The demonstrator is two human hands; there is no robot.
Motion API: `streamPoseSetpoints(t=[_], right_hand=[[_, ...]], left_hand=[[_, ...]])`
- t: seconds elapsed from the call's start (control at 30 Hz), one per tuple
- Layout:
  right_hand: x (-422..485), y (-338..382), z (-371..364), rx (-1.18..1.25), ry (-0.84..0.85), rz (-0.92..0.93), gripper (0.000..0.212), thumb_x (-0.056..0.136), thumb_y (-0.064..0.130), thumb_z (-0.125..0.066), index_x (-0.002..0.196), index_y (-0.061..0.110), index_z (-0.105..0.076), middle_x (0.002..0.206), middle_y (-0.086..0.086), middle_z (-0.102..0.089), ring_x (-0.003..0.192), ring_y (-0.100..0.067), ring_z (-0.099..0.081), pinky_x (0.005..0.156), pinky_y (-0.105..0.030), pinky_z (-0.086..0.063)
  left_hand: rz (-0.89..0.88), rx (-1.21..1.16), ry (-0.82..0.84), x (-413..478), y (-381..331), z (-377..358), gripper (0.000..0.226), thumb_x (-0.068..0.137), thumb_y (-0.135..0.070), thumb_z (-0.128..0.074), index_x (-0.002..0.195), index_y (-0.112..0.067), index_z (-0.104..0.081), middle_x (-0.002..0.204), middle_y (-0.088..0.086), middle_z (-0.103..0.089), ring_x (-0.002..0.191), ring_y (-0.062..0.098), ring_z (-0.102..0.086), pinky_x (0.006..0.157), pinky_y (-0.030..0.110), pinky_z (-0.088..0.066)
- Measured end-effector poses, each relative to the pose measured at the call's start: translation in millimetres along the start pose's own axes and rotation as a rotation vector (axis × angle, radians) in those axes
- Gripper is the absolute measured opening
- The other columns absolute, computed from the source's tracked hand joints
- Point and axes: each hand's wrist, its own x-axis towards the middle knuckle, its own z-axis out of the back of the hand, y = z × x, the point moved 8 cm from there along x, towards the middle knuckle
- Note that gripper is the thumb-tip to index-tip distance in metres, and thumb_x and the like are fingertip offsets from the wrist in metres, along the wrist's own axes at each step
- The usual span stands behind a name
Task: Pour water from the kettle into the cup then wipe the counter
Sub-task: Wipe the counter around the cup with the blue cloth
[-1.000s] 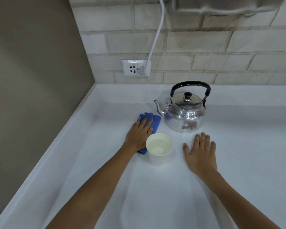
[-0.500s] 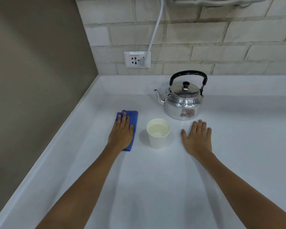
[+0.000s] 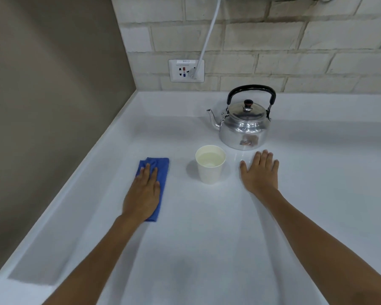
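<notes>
Wiping stage: left hand [image 3: 142, 194] fingers flat, together, pressing blue cloth [image 3: 157, 170] onto desk [image 3: 207, 238]; right hand [image 3: 260, 172] fingers spread, bracing; cup [image 3: 210, 167] filled, kettle [image 3: 244, 126] parked behind.

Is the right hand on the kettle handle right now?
No. The right hand lies flat on the counter in front of the kettle, clear of its black handle.

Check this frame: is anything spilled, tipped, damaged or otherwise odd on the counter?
Nothing stands out. The kettle stands upright with its lid on, the cup is upright with water inside, and no puddle shows on the counter. The left hand presses flat on the blue cloth; the right hand rests flat.
</notes>
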Motion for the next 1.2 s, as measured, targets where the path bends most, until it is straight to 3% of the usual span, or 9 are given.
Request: streamPoseSetpoints(t=[0.13,0.23,0.37,0.47,0.53,0.6,0.8,1.07,1.2], right_hand=[[2,0,-2,-0.006,-0.005,0.006,0.07,0.093,0.047,-0.02,0.142,-0.003,-0.014,0.154,-0.023,-0.014,0.143,-0.035,-0.008,0.118,-0.05,-0.01],[3,-4,-2,0.0,0.0,0.008,0.07,0.093,0.048,-0.019,0.143,-0.002,-0.013,0.155,-0.022,-0.013,0.144,-0.034,-0.007,0.118,-0.049,-0.009],[3,-4,-1,0.004,-0.007,0.012,0.071,0.093,0.048,-0.02,0.143,-0.002,-0.014,0.154,-0.022,-0.014,0.144,-0.034,-0.007,0.118,-0.049,-0.009],[2,-1,-2,-0.009,-0.003,0.004,0.071,0.093,0.047,-0.02,0.142,-0.003,-0.014,0.154,-0.022,-0.015,0.143,-0.034,-0.008,0.118,-0.049,-0.01],[3,0,-1,-0.009,-0.014,0.006,0.07,0.093,0.047,-0.021,0.142,-0.003,-0.015,0.154,-0.022,-0.016,0.143,-0.034,-0.009,0.117,-0.049,-0.011],[3,0,-2,-0.008,-0.013,0.006,0.07,0.093,0.046,-0.021,0.142,-0.003,-0.016,0.154,-0.023,-0.016,0.143,-0.035,-0.009,0.117,-0.05,-0.011],[4,-4,-1,0.013,-0.008,0.016,0.071,0.093,0.048,-0.021,0.143,-0.001,-0.014,0.155,-0.021,-0.013,0.144,-0.033,-0.007,0.118,-0.048,-0.008],[2,-3,0,0.026,-0.017,0.015,0.07,0.093,0.047,-0.022,0.142,-0.002,-0.015,0.154,-0.022,-0.014,0.144,-0.033,-0.007,0.118,-0.048,-0.009],[2,-1,-1,0.007,-0.01,0.013,0.07,0.093,0.047,-0.021,0.142,-0.002,-0.015,0.154,-0.022,-0.015,0.143,-0.034,-0.008,0.118,-0.049,-0.009]], left_hand=[[-0.165,-0.006,-0.07,-55,-60,-14,0.049,0.095,-0.025,-0.03,0.139,-0.004,-0.035,0.15,0.016,-0.031,0.137,0.032,-0.033,0.11,0.042,-0.031],[-0.307,-0.046,-0.022,-70,-63,-11,0.049,0.099,-0.033,-0.024,0.145,-0.019,-0.018,0.152,-0.008,-0.001,0.142,0.013,-0.007,0.115,0.029,-0.004],[-0.166,-0.068,-0.027,-54,-27,2,0.051,0.098,-0.033,-0.017,0.145,-0.014,-0.013,0.156,0.0,0.002,0.145,0.014,-0.003,0.114,0.019,-0.003],[-0.059,-0.012,-0.049,-63,-42,-3,0.049,0.099,-0.025,-0.018,0.145,-0.007,-0.014,0.157,0.011,-0.006,0.145,0.023,-0.011,0.117,0.027,-0.014],[-0.098,-0.006,-0.066,-79,-74,-4,0.054,0.099,-0.027,-0.012,0.137,0.001,-0.038,0.147,0.02,-0.034,0.135,0.033,-0.037,0.106,0.037,-0.039],[-0.147,0.012,-0.064,-93,-103,-10,0.051,0.095,-0.026,-0.023,0.123,0.0,-0.056,0.133,0.019,-0.053,0.12,0.034,-0.054,0.089,0.043,-0.053],[-0.263,0.025,-0.024,-107,-141,-14,0.052,0.096,-0.028,-0.018,0.128,-0.009,-0.053,0.137,0.009,-0.052,0.125,0.022,-0.051,0.093,0.032,-0.051],[-0.107,0.1,-0.004,-90,-72,3,0.061,0.098,-0.026,-0.009,0.122,0.01,-0.052,0.131,0.028,-0.051,0.118,0.041,-0.053,0.087,0.05,-0.053],[-0.194,0.123,-0.015,-100,-115,-16,0.039,0.088,-0.02,-0.046,0.117,0.002,-0.061,0.127,0.021,-0.058,0.114,0.033,-0.059,0.085,0.04,-0.055]])
